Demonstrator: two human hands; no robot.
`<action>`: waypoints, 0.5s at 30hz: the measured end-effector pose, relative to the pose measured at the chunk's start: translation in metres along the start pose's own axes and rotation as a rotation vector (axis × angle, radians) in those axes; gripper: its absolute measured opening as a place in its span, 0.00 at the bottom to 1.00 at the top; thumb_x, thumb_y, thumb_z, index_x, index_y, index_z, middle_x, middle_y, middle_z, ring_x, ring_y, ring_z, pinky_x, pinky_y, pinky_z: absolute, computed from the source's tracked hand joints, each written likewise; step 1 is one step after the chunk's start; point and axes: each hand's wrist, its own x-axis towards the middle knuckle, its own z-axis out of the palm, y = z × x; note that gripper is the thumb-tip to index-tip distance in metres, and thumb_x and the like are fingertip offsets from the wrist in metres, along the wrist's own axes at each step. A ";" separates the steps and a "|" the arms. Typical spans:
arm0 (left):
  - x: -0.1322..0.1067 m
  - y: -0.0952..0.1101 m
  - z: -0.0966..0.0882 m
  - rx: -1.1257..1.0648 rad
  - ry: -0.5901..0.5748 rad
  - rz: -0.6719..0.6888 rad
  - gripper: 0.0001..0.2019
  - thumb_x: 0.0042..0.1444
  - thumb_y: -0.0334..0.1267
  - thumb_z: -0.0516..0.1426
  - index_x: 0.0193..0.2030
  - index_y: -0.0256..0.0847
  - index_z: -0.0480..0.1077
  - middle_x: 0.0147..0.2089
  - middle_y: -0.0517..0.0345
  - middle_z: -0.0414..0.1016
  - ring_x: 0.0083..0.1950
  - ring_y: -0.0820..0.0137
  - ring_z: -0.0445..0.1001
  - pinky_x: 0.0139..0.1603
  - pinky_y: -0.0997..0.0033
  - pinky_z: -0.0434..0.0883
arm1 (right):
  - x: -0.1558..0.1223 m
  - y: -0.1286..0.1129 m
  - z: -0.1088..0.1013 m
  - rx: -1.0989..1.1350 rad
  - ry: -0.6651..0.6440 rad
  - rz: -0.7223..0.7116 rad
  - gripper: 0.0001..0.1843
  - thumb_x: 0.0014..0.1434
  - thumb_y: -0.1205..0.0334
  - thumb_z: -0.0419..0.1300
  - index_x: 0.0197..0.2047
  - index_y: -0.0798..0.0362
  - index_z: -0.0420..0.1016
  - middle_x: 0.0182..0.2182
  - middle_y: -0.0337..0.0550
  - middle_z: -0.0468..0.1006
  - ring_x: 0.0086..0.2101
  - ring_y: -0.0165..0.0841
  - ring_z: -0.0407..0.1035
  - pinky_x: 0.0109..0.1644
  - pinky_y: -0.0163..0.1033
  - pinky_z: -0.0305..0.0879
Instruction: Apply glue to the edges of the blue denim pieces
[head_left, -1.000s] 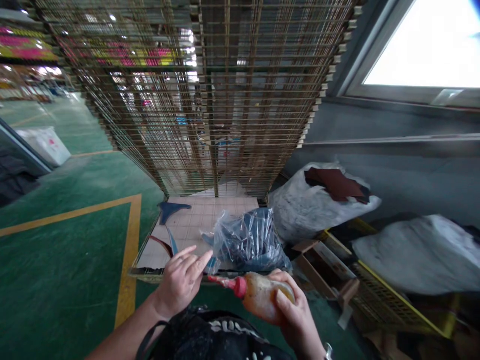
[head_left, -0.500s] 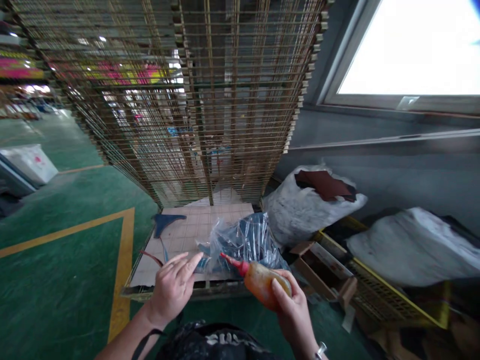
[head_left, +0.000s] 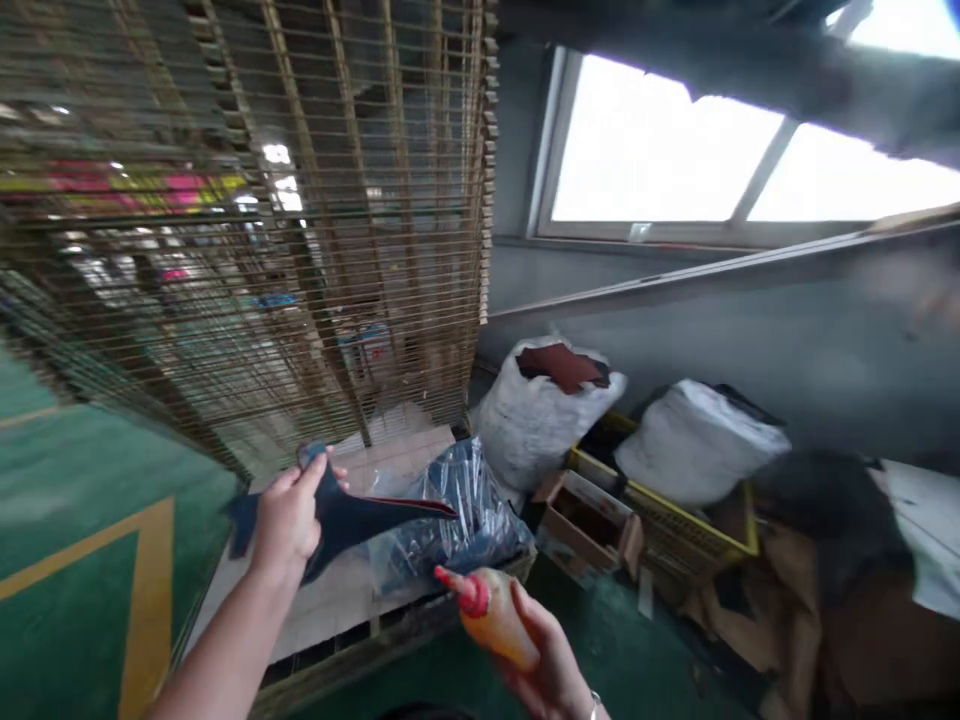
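My left hand [head_left: 289, 515] pinches a dark blue cut piece of sheet material [head_left: 360, 522], perhaps leather or cloth, with a reddish edge, held over the pale board. In my right hand [head_left: 547, 655] is a squeeze bottle [head_left: 499, 625] of amber liquid, its red nozzle tilted up and left. Behind the bottle, a clear plastic bag [head_left: 469, 500] with dark blue pieces inside lies on the board [head_left: 319, 610]. Part of the blue piece is hidden behind my left hand.
A tall rack of wire shelves [head_left: 360, 200] rises behind the board. To the right stand a stuffed white sack [head_left: 529, 425], an open cardboard box [head_left: 585, 520] and a yellow crate [head_left: 690, 530] bearing another white sack [head_left: 694, 450]. Windows [head_left: 667, 150] sit in the grey wall.
My left hand has taken hold of a dark blue piece and lifted it off the board. The view has swung right. The bottle stays in my right hand.
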 end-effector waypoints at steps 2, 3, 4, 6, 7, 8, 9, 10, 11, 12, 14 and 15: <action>-0.008 0.010 0.015 -0.048 -0.051 -0.134 0.12 0.45 0.36 0.64 0.36 0.35 0.73 0.20 0.62 0.73 0.19 0.74 0.70 0.20 0.78 0.70 | 0.005 0.002 -0.001 0.048 -0.081 -0.102 0.23 0.47 0.49 0.69 0.44 0.53 0.77 0.47 0.51 0.80 0.43 0.43 0.76 0.42 0.43 0.71; -0.012 0.015 0.022 -0.061 -0.068 -0.190 0.08 0.47 0.33 0.62 0.35 0.35 0.73 0.20 0.62 0.73 0.19 0.75 0.70 0.20 0.79 0.70 | 0.009 0.003 -0.001 0.068 -0.104 -0.148 0.26 0.44 0.49 0.70 0.45 0.52 0.76 0.49 0.49 0.79 0.46 0.46 0.74 0.47 0.47 0.69; -0.017 0.020 0.028 -0.073 -0.084 -0.240 0.04 0.50 0.30 0.60 0.34 0.34 0.73 0.20 0.61 0.72 0.18 0.76 0.69 0.19 0.80 0.69 | 0.014 0.003 -0.002 0.077 -0.108 -0.185 0.29 0.42 0.49 0.71 0.47 0.50 0.75 0.50 0.48 0.78 0.48 0.47 0.73 0.49 0.50 0.68; -0.026 0.026 0.037 -0.093 -0.115 -0.322 0.03 0.53 0.27 0.57 0.32 0.34 0.73 0.20 0.61 0.71 0.18 0.78 0.68 0.18 0.82 0.69 | 0.025 0.000 -0.004 0.072 -0.089 -0.251 0.32 0.38 0.51 0.73 0.48 0.49 0.74 0.53 0.47 0.75 0.49 0.48 0.72 0.51 0.54 0.66; -0.031 0.027 0.041 -0.098 -0.126 -0.364 0.04 0.54 0.27 0.57 0.32 0.34 0.73 0.20 0.61 0.70 0.17 0.78 0.67 0.17 0.82 0.69 | 0.030 -0.002 -0.004 0.065 -0.090 -0.282 0.32 0.37 0.51 0.73 0.47 0.49 0.74 0.53 0.46 0.74 0.49 0.48 0.72 0.51 0.55 0.66; -0.035 0.027 0.043 -0.097 -0.134 -0.409 0.04 0.55 0.27 0.57 0.31 0.34 0.73 0.20 0.61 0.69 0.17 0.79 0.67 0.17 0.82 0.69 | 0.034 -0.004 -0.004 0.062 -0.101 -0.315 0.32 0.36 0.51 0.73 0.47 0.48 0.74 0.52 0.45 0.75 0.49 0.47 0.71 0.52 0.55 0.65; -0.039 0.027 0.045 -0.094 -0.137 -0.454 0.03 0.55 0.28 0.57 0.31 0.35 0.73 0.20 0.62 0.69 0.16 0.79 0.67 0.16 0.82 0.69 | 0.038 -0.007 -0.003 0.062 -0.121 -0.341 0.32 0.36 0.51 0.73 0.46 0.46 0.74 0.49 0.44 0.76 0.48 0.47 0.72 0.52 0.56 0.64; -0.042 0.025 0.045 -0.091 -0.138 -0.498 0.03 0.55 0.28 0.57 0.32 0.35 0.73 0.21 0.62 0.69 0.16 0.79 0.66 0.16 0.82 0.69 | 0.041 -0.010 -0.002 0.068 -0.150 -0.360 0.32 0.36 0.50 0.73 0.47 0.45 0.74 0.46 0.43 0.77 0.47 0.47 0.72 0.52 0.56 0.64; -0.044 0.022 0.044 -0.090 -0.138 -0.540 0.04 0.55 0.28 0.57 0.32 0.35 0.73 0.21 0.62 0.68 0.16 0.79 0.66 0.16 0.82 0.69 | 0.043 -0.012 -0.001 0.078 -0.179 -0.370 0.32 0.37 0.49 0.72 0.47 0.45 0.74 0.44 0.43 0.79 0.47 0.47 0.73 0.52 0.57 0.63; -0.045 0.018 0.043 -0.095 -0.140 -0.582 0.04 0.56 0.27 0.57 0.33 0.34 0.73 0.21 0.62 0.68 0.16 0.79 0.66 0.16 0.82 0.70 | 0.044 -0.015 0.000 0.088 -0.199 -0.374 0.33 0.37 0.49 0.72 0.48 0.45 0.73 0.42 0.44 0.79 0.46 0.48 0.74 0.52 0.56 0.63; -0.044 0.008 0.035 -0.115 -0.148 -0.643 0.04 0.56 0.27 0.57 0.34 0.34 0.73 0.21 0.62 0.69 0.16 0.78 0.67 0.17 0.81 0.71 | 0.044 -0.018 0.001 0.087 -0.209 -0.364 0.34 0.39 0.48 0.72 0.50 0.48 0.72 0.40 0.46 0.80 0.44 0.48 0.75 0.50 0.55 0.64; -0.041 0.001 0.029 -0.128 -0.145 -0.654 0.04 0.55 0.28 0.57 0.34 0.34 0.73 0.21 0.61 0.69 0.17 0.78 0.68 0.18 0.80 0.71 | 0.043 -0.019 0.001 0.079 -0.203 -0.359 0.35 0.39 0.48 0.71 0.51 0.50 0.71 0.39 0.46 0.81 0.43 0.48 0.76 0.49 0.53 0.64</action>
